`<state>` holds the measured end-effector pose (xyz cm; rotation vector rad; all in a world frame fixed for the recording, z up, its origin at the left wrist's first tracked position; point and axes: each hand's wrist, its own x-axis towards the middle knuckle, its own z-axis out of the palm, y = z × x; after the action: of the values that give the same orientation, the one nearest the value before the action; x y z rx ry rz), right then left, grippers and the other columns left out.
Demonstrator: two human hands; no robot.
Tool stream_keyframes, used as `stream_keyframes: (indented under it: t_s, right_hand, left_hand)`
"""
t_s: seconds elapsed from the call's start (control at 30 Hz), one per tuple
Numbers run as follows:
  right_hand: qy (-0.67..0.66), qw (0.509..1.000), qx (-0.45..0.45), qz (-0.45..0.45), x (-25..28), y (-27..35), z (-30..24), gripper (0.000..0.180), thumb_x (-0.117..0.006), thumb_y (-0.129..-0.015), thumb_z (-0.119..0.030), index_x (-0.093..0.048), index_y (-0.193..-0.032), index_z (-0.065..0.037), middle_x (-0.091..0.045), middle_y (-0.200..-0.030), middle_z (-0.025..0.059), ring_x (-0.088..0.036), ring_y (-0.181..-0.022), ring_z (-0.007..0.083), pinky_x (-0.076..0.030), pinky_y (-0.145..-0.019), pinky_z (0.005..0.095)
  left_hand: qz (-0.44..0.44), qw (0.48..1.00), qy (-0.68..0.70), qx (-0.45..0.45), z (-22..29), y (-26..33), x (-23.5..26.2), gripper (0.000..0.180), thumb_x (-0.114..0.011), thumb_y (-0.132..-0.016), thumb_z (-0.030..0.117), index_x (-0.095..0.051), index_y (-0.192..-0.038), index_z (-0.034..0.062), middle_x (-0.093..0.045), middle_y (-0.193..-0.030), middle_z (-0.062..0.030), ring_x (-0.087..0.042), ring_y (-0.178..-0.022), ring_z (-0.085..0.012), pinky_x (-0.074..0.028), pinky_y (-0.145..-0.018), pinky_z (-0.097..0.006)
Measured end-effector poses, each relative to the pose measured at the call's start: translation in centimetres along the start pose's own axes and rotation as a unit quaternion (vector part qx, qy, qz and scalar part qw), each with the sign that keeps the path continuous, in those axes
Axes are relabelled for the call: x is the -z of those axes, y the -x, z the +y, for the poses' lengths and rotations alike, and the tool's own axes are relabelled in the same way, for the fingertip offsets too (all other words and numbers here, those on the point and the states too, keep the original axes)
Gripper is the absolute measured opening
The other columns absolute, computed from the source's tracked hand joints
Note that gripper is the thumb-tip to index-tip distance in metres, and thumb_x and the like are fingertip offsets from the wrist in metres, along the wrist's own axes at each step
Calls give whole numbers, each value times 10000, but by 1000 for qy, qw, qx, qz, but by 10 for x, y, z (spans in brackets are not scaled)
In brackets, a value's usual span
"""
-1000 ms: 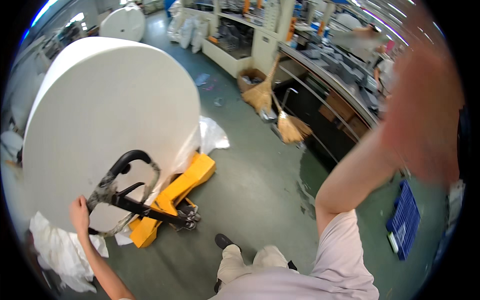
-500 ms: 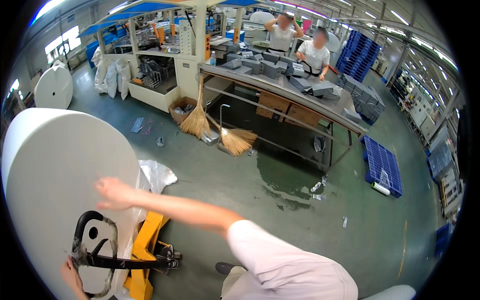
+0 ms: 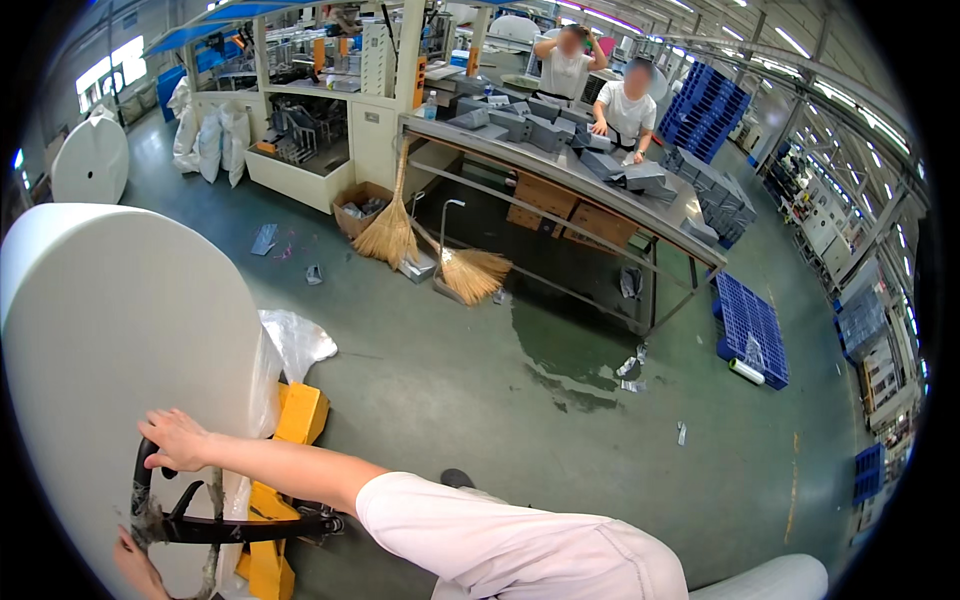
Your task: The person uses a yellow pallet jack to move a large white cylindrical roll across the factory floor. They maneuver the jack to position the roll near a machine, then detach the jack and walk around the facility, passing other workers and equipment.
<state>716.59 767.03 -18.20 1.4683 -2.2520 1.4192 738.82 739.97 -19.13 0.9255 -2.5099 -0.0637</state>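
Green-floored workshop (image 3: 420,420) (panel label (image 3: 372,117) illegible): left fingers (image 3: 128,548) and right fingers (image 3: 162,428) curl round handle (image 3: 142,495).

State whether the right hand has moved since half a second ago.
Yes: the right hand moved down-left relative to the white roll, onto the black handle.

Pallet jack (image 3: 262,530) on green floor (image 3: 425,400)

Bright strip lights (image 3: 792,42), glowing window (image 3: 131,62), curved fisheye edges, black corners
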Motion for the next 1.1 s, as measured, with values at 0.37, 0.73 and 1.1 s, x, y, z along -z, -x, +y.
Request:
stream_keyframes:
  t_s: [0.37, 0.73, 1.1]
  right_hand:
    - [-18, 994, 62, 86, -43, -108, -9, 333, -692, -830, -329, -544, -896, -38, -559, -808, 163, -582, -801, 349, -471, -672, 436]
    - [-90, 995, -36, -14, -48, -229, -13, 481, -668, -812, -406, -516, -1076, -35, -535, -1020, 194, -526, -1007, 387, -448, -856, 460]
    - [-59, 990, -113, 61, -62, -233, 4, 477, -687, -791, -420, -491, -1020, -49, -510, -988, 171, -519, -995, 369, -446, -819, 464]
  left_hand:
    - [-63, 994, -51, 72, 20, -77, 66, 646, -388, -889, 594, -699, -704, 59, -633, -700, -217, -624, -734, -392, -479, -691, -468]
    - [27, 995, -68, 61, -61, -205, 52, 736, -380, -942, 578, -594, -666, -70, -529, -579, -215, -492, -549, -350, -372, -564, -473]
    - [-30, 997, 33, -70, -53, -268, 14, 657, -396, -968, 513, -580, -740, -75, -562, -664, -210, -499, -610, -352, -384, -605, -445]
